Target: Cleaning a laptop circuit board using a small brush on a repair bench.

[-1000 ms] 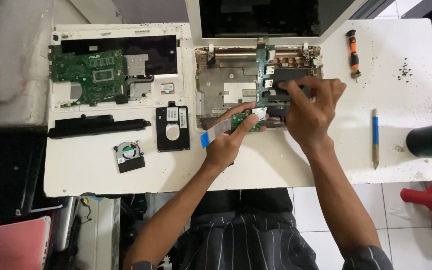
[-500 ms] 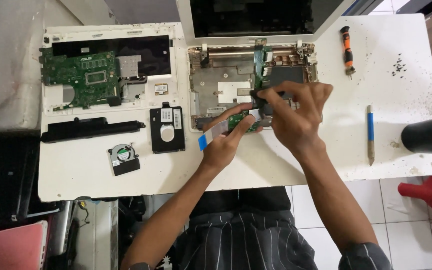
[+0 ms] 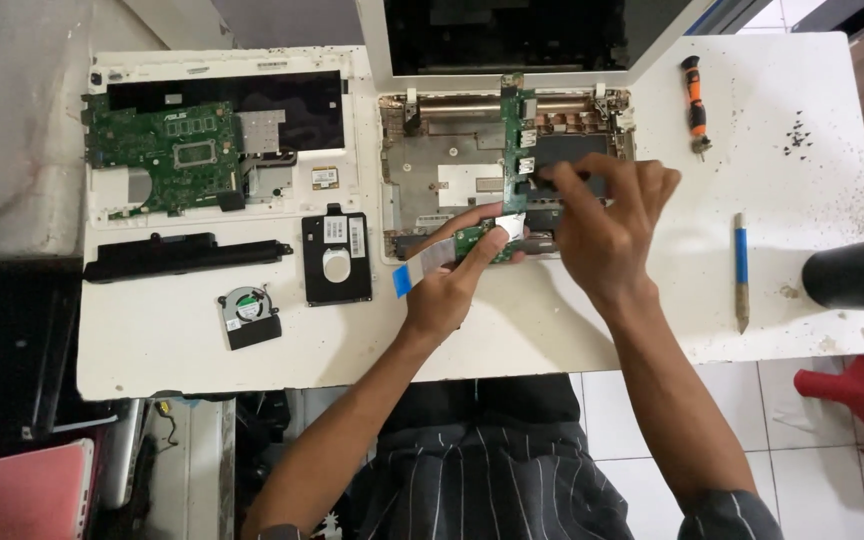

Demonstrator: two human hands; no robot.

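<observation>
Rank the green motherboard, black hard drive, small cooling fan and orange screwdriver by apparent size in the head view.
1. green motherboard
2. black hard drive
3. cooling fan
4. orange screwdriver, longer than the fan but thinner, so those two are close.

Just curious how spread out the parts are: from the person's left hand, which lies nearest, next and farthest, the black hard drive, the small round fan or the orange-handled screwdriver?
From the left hand:
1. Black rectangular hard drive, just to its left.
2. Small round fan, farther left, near the table's front edge.
3. Orange-handled screwdriver, far up on the right.

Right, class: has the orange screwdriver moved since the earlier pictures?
No. The orange screwdriver lies where it did on the white table, just right of the laptop base and up-left of the blue pen; only the camera shifted.
</observation>
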